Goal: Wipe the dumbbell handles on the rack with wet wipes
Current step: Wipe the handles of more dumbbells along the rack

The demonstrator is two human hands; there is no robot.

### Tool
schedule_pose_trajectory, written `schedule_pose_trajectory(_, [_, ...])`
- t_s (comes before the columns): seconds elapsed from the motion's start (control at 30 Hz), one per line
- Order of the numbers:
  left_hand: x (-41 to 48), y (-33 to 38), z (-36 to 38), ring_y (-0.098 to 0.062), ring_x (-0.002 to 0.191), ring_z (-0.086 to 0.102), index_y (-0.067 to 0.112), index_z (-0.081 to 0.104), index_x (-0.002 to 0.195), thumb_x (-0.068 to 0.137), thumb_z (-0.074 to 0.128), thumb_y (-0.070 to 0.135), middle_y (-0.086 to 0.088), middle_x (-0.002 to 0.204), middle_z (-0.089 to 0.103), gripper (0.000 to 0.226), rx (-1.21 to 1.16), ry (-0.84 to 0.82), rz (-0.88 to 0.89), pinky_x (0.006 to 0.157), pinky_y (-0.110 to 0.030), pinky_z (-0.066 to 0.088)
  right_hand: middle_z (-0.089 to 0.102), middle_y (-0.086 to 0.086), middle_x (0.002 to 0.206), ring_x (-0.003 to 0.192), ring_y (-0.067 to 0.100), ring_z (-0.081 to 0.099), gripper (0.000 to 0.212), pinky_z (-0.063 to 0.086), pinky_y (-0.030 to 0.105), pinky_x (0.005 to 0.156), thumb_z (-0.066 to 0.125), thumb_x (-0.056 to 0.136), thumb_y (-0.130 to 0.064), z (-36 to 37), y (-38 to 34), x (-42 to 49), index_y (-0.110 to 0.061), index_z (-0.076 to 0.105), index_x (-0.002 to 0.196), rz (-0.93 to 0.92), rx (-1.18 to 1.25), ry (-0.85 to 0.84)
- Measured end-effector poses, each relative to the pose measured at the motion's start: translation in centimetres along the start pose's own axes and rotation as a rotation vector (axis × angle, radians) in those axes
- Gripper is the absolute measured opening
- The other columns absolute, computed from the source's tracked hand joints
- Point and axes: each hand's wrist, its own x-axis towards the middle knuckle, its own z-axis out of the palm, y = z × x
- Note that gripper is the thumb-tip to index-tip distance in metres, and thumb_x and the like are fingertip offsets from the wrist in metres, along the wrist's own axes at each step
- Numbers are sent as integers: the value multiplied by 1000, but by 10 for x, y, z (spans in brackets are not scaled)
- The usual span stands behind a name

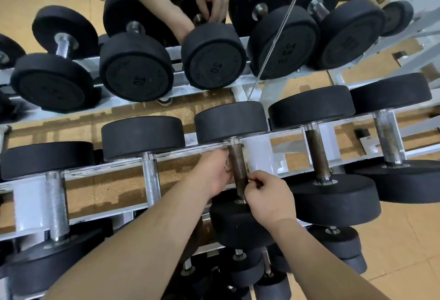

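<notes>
Here the left hand (217, 172) and right hand (267, 196) curl their fingers (256, 182) round the brown handle (238, 168) from opposite sides, likely to rub it.

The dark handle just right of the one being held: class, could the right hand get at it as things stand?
Probably yes. The right hand is at the held handle, but the neighbouring handle lies bare between its weights, just to that hand's right, with nothing across it.

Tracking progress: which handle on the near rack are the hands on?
The third handle from the left, dark, knurled: left hand and right hand touch it. The silver handle and brown handle beside it are untouched.
</notes>
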Motion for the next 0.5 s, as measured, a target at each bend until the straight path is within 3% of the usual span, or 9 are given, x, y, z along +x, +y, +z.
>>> schedule_pose_trajectory(0.07, [6, 1, 7, -25, 83, 72, 3, 73, 108, 103, 40, 7, -13, 104, 78, 34, -65, -52, -7, 84, -40, 63, 71, -15, 79, 79, 14, 65, 22, 55, 32, 76, 55, 91, -25, 0, 1, 0, -36, 73, 97, 3, 4, 4])
schedule_pose_trajectory(0.13, [10, -9, 8, -26, 94, 72, 4, 73, 120, 107, 39, 12, -11, 108, 78, 37, -100, -42, 3, 97, -42, 58, 72, -13, 81, 80, 16, 65, 24, 56, 33, 78, 54, 90, -27, 0, 1, 0, -35, 74, 101, -1, 3, 3])
schedule_pose_trajectory(0.23, [2, -32, -7, -25, 91, 75, 8, 69, 124, 108, 43, 13, -10, 102, 78, 31, 29, -41, 45, 91, -39, 60, 73, -12, 87, 85, 19, 66, 28, 57, 35, 82, 53, 89, -29, 1, 0, 0, -37, 73, 107, -9, 2, -10])
schedule_pose_trajectory(0.3, [-10, -43, -19, -32, 102, 74, 19, 73, 116, 107, 46, 19, -12, 108, 78, 29, 320, -106, 73, 99, -43, 57, 74, -11, 90, 88, 20, 67, 28, 57, 36, 85, 53, 89, -29, 0, 0, 0, -37, 73, 108, -8, 7, -8])
schedule_pose_trajectory(0.37, [-10, -41, -26, -31, 99, 72, 21, 75, 110, 108, 45, 19, -16, 110, 77, 29, 541, -127, 70, 100, -43, 56, 75, -12, 95, 90, 19, 67, 30, 57, 36, 86, 54, 91, -29, -2, -1, -1, -36, 73, 111, -7, 5, -11])
schedule_pose_trajectory(0.43, [-5, -26, -23, -30, 98, 70, 12, 67, 117, 106, 48, 10, -20, 108, 76, 22, 463, -99, 67, 98, -46, 58, 74, -13, 97, 90, 17, 67, 31, 56, 34, 84, 54, 92, -28, -3, -1, 0, -36, 73, 114, -6, 0, -18])
schedule_pose_trajectory(0.5, [-5, -10, -15, -27, 85, 66, 10, 63, 117, 106, 47, 9, -15, 88, 73, 19, 332, -40, 97, 86, -40, 60, 73, -13, 94, 87, 15, 66, 31, 55, 32, 81, 53, 93, -26, -3, -1, -1, -36, 73, 114, -2, 1, -30])
